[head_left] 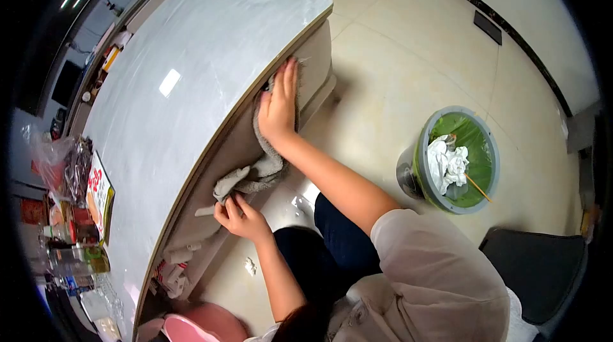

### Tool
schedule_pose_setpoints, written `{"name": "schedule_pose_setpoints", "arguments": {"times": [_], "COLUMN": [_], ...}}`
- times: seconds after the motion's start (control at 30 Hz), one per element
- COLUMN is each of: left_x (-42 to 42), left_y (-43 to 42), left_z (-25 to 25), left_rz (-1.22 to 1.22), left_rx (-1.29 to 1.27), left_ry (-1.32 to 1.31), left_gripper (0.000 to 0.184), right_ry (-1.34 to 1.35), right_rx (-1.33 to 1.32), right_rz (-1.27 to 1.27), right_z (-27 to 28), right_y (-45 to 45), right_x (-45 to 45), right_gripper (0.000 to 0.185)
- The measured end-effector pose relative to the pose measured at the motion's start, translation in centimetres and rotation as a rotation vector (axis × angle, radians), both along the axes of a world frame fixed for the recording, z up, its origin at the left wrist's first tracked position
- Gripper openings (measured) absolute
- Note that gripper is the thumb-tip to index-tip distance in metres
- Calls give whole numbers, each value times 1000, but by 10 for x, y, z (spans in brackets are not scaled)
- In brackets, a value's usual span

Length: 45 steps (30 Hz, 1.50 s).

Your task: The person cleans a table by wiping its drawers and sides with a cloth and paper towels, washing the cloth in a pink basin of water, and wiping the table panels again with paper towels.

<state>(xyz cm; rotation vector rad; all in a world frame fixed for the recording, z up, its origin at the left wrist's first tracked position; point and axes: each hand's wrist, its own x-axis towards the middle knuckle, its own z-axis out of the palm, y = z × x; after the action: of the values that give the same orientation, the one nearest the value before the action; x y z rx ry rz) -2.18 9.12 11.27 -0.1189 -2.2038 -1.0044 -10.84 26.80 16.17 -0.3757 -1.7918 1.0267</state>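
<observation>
- Left hand (244, 219), left of centre: thumb and fingers pinch the gray cloth's (267, 166) lower end.
- Right hand (278, 109), above centre: fingers extended, palm flat, on the cloth against the marble-patterned table's (198, 54) side.

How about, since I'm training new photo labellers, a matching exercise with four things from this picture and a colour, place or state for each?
Things:
1. Cloth
2. Bin
3. Basin
4. Table top

Descriptions:
A. Pink, at the bottom edge of the picture
B. Pale and glossy, with a marble-like pattern
C. Grey, under the right hand
D. Lined in green, with crumpled white paper inside

Right pairs: 1-C, 2-D, 3-A, 4-B.
</observation>
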Motion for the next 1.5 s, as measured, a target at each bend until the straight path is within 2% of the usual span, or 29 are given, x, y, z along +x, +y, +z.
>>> {"name": "schedule_pose_setpoints", "arguments": {"times": [0.07,0.1,0.17,0.23,0.3,0.33,0.37,0.5,0.57,0.6,0.63,0.7,0.8,0.93,1.03,1.17,1.23,1.3,1.4,1.5], "left_x": [2,4,1,6,9,13,12,3,-1,-3,-6,-9,-7,-5,-5,-2,-2,-1,0,1], "left_y": [-14,-17,-36,-44,-48,-39,-31,8,20,21,21,19,7,1,-8,-21,-30,-42,-49,-49], "left_z": [-1,5,7,21,26,33,29,39,46,45,44,38,29,27,23,25,26,30,34,34], "left_rz": [78,73,112,160,167,142,53,-87,-91,-84,-76,-68,-44,-58,-36,-2,39,113,120,74], "left_rx": [-1,132,99,101,115,183,242,87,148,123,95,82,4,58,17,24,55,-138,-150,-40], "left_ry": [-10,-55,88,71,38,-60,23,125,40,37,33,53,72,59,87,124,144,205,208,154], "left_gripper": [16,18,19,22,23,22,20,18,17,17,17,17,16,16,17,18,18,17,17,17], "right_ry": [-64,-48,-1,162,99,65,28,99,130,169,8,36,62,148,56,79,83,60,62,-27], "right_rx": [31,74,44,-27,-377,-438,-498,-304,-172,-9,-14,286,416,456,472,668,581,671,881,849], "right_rz": [64,98,112,-2,-30,-114,-204,-273,-247,-267,-177,-176,-212,-121,2,-18,105,70,65,12], "right_z": [1,-2,-16,-25,-12,-6,-1,23,16,10,0,-10,-14,-9,-8,-10,-2,-2,-1,-7], "right_y": [-24,-32,-33,-16,10,25,39,69,78,80,77,87,100,88,86,47,23,26,55,75], "right_x": [12,17,14,11,17,13,8,7,2,4,14,14,13,19,24,30,41,41,37,30], "right_gripper": [55,55,55,53,48,45,43,42,45,43,36,30,26,28,29,27,30,29,27,27]}}
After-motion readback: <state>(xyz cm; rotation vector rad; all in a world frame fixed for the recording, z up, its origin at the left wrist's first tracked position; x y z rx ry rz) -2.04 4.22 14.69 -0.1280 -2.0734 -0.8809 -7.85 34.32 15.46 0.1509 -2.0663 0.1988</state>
